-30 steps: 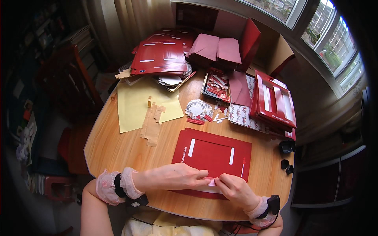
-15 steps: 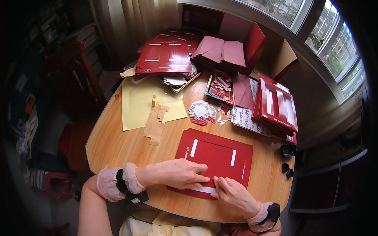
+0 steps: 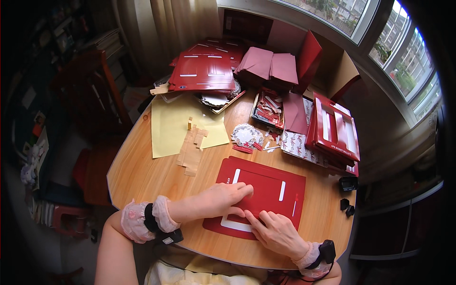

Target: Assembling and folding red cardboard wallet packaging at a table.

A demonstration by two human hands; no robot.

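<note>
- Red card (image 3: pixel 266 190): on table (image 3: pixel 137 175), under both hands.
- Left hand (image 3: pixel 219 199): thumb and index spread, thumb at card.
- Right hand (image 3: pixel 278 232): index extended, others curled; can't tell if gripping.

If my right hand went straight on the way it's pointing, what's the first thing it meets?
Most likely the left hand: over the red card, the right hand points away and to the left, toward its thumb. This view leaves unclear whether they already touch.
</note>
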